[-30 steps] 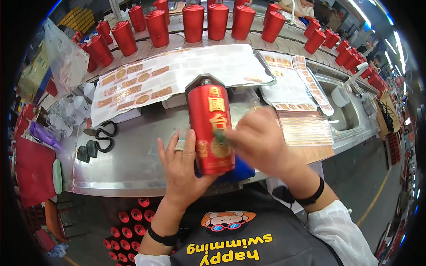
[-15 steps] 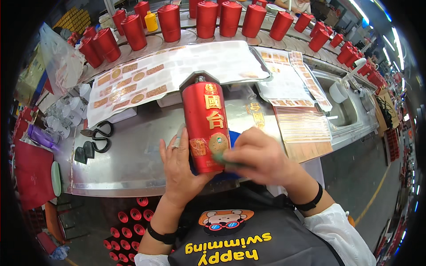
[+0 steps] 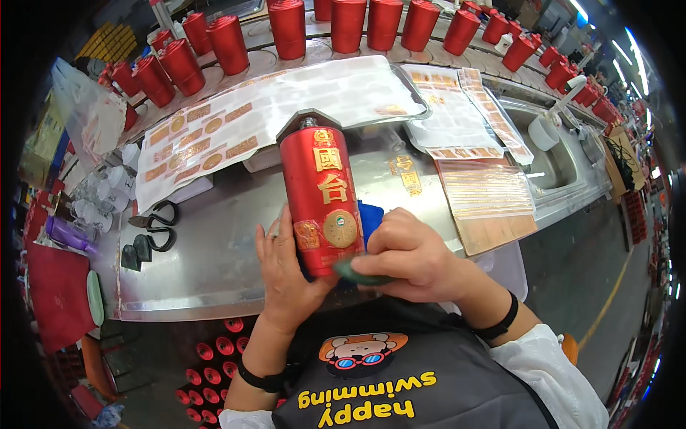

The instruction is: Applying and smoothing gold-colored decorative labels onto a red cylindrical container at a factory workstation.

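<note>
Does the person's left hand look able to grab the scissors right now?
Probably yes, once freed: the left hand is on the red bottle, but only metal tabletop seems to lie between it and the scissors.

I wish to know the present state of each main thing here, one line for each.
Left hand: holding the red bottle at its lower left.
Red bottle: held, neck pointing away from the person.
Right hand: closed on the green tool.
Green tool: held near the red bottle's lower end; contact unclear.
Scissors: lying on the bench.
White label sheet: spread out, gold labels mostly at left.
</note>
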